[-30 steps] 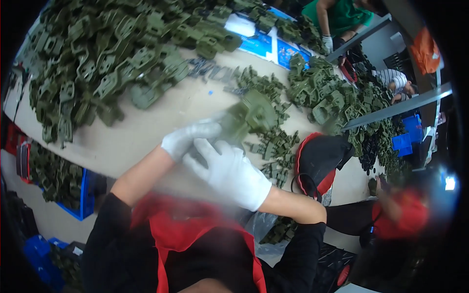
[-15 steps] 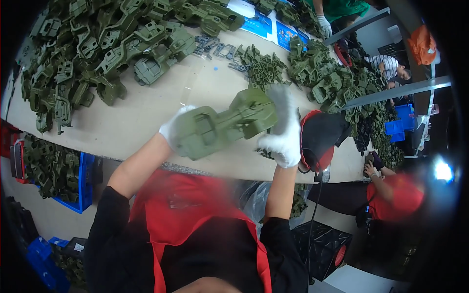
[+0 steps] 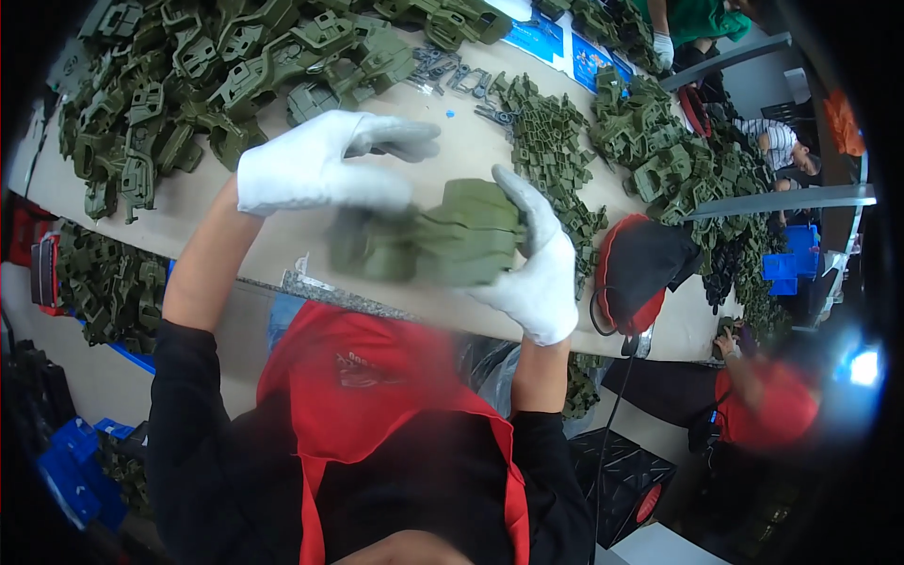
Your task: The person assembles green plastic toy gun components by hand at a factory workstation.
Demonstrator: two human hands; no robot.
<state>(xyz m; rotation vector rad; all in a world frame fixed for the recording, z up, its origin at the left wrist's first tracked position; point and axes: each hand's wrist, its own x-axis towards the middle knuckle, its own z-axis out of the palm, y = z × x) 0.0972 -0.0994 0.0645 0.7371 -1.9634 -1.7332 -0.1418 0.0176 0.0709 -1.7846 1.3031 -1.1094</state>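
An olive-green moulded plastic shell (image 3: 471,226), shaped like a toy vehicle body, is held over the table in front of me. My white-gloved right hand (image 3: 541,268) grips its right end, thumb below and fingers above. The shell's left end is smeared by motion. Above that left end is my gloved left hand (image 3: 320,165), its thumb and fingers spread apart and pointing right. It holds nothing; whether the thumb brushes the shell cannot be made out.
Large green shells (image 3: 202,80) are heaped at the back left. Small green parts (image 3: 546,141) and grey parts (image 3: 452,73) lie beyond my hands. A black-and-red cap (image 3: 640,268) sits at my right. A co-worker in red (image 3: 767,400) works farther right.
My left hand has let go of the shell's left end, risen above it and opened. The shell has turned in my right hand. The whole view has shifted slightly.
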